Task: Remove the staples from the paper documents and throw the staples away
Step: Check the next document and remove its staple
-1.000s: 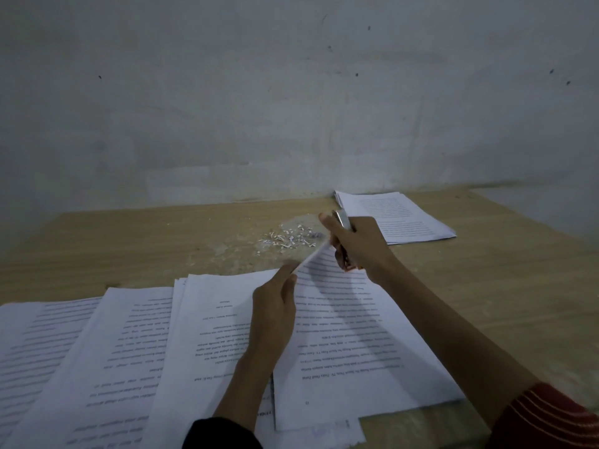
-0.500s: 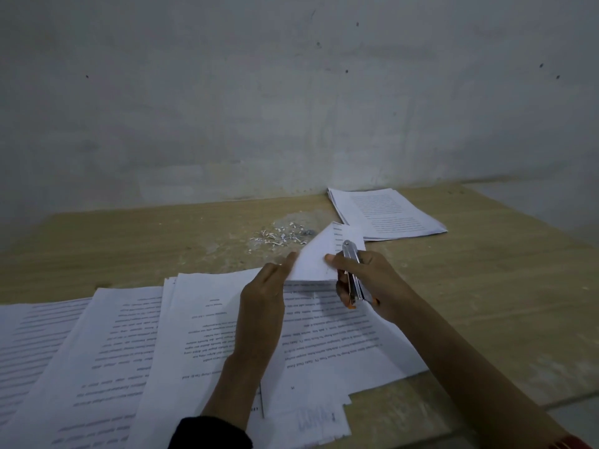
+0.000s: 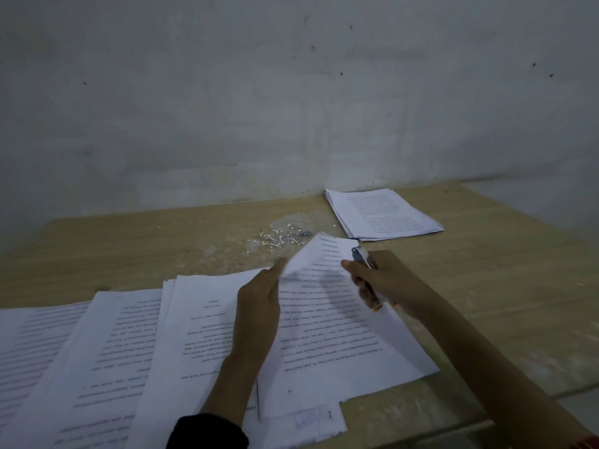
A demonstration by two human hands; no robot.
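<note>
On a wooden tabletop point(image 3: 486, 286), printed documents point(image 3: 201, 335) lie fanned along the near edge, with a separate stack point(image 3: 382, 215), seemingly finished, at the far edge. The left hand point(image 3: 259, 306), fingers pinching, lifts the far corner point(image 3: 321, 251) of the rightmost set. The right hand point(image 3: 389, 280), fingers curled round a metal staple tool point(image 3: 361, 256), hovers just beside that corner. The staple itself cannot be made out.

Done well, the step likely means holding the corner taut and low and sliding the tool's tip flat under the staple so the sheet does not tear. The staple would then go to the heap of pulled staples point(image 3: 278, 238) lying beyond the papers.

Count: one tabletop; at least four overlapping sets in front, edges hard to separate; one far stack; two hands; one tool; staples too small and many to number.
</note>
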